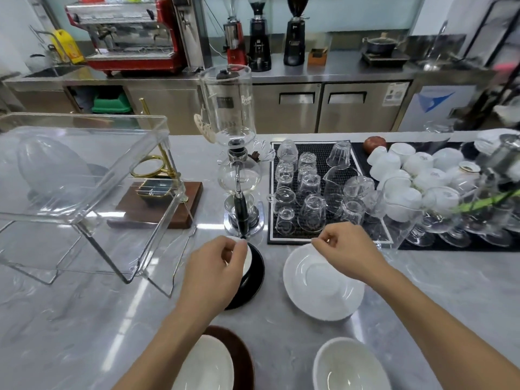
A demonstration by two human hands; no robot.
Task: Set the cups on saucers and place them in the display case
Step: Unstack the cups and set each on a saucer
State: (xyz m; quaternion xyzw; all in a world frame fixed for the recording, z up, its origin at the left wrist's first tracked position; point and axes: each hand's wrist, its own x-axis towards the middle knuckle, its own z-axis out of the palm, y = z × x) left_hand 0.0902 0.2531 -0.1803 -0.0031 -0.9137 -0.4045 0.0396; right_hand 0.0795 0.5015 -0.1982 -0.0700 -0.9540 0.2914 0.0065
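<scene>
A black cup point(251, 273) with a white inside sits on a black saucer point(253, 294) in front of me, and my left hand point(213, 273) grips the cup from above, hiding most of it. My right hand point(346, 250) pinches the far rim of a white saucer point(323, 288) that lies on the counter with no cup on it. Near the bottom edge stand a white-lined cup on a brown saucer point(242, 358) and a grey cup point(349, 367). The clear display case point(84, 175) stands at the left with its lid raised.
A glass siphon brewer point(237, 153) stands just behind the black cup. A black mat point(315, 192) with several upturned glasses lies to its right, then stacked white cups point(405, 167) and stemmed glasses. A wooden stand with a brass dripper point(160, 198) sits behind the case.
</scene>
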